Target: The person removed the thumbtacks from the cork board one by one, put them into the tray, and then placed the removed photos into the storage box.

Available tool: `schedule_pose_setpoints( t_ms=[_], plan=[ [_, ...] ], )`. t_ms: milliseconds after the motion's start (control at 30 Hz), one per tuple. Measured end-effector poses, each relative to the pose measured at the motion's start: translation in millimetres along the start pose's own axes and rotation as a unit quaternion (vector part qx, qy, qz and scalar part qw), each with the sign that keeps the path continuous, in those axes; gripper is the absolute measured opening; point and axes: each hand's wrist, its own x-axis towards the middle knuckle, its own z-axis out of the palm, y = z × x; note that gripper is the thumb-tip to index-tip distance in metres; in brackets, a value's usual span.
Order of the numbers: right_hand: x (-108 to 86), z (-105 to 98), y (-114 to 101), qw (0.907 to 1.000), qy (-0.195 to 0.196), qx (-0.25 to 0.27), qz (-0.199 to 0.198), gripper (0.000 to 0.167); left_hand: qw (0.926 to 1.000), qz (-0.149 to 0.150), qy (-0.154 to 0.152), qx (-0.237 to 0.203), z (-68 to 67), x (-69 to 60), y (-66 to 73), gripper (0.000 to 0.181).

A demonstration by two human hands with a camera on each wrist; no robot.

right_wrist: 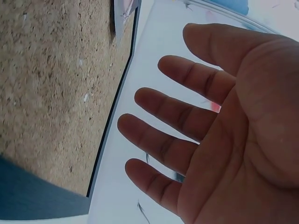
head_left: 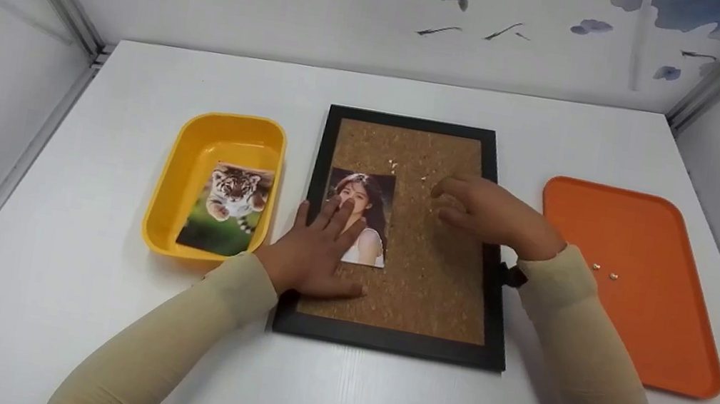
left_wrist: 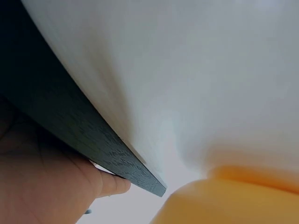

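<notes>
A framed cork board [head_left: 422, 291] lies in the middle of the white table. On its left part sits a photo of a long-haired person [head_left: 369, 247]. My left hand [head_left: 319, 253] is spread over the photo's lower left, and its thumb reaches across the cork below. The left wrist view shows that hand along the black frame edge [left_wrist: 117, 144]. Above the cork's right side hovers my right hand [head_left: 485, 211]; the right wrist view shows its fingers [right_wrist: 159, 140] apart, loosely bent and holding nothing. Small shiny bits [head_left: 392, 164] lie near the photo's top edge, too small to identify.
A yellow bin [head_left: 193, 139] stands left of the board with a tiger photo [head_left: 225, 209] inside. To the right, partly behind my right forearm, lies an orange tray [head_left: 660, 314] bearing two small shiny pieces [head_left: 613, 276]. Printed panels [head_left: 331, 17] enclose the table.
</notes>
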Motion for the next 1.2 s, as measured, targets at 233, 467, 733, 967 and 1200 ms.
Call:
schedule_pose_setpoints(
  t_ms=[233, 467, 733, 967, 1200],
  plan=[
    [11.7, 4, -7, 0.9997, -0.001, -0.016, -0.017, 0.03, 1.0, -0.003, -0.003, -0.004, 1.8, 0.6, -0.2, 0.108],
    [24.7, 8, -15, 0.9994, -0.003, -0.034, -0.006, 0.032, 1.0, -0.005, -0.005, -0.005, 0.7, 0.8, -0.1, 0.109],
    [34.3, 19, -23, 0.9987, -0.006, -0.047, -0.02, 0.03, 1.0, -0.003, -0.007, -0.006, -0.2, -0.1, 0.2, 0.109],
    [39.9, 25, -26, 0.9986, -0.012, -0.05, -0.016, 0.03, 1.0, -0.001, 0.003, -0.003, -0.3, -0.5, -0.3, 0.107],
    [45.4, 32, -27, 0.9979, -0.013, -0.063, 0.008, 0.03, 1.0, -0.001, 0.005, 0.003, 0.1, -0.6, 0.3, 0.108]
  ],
)
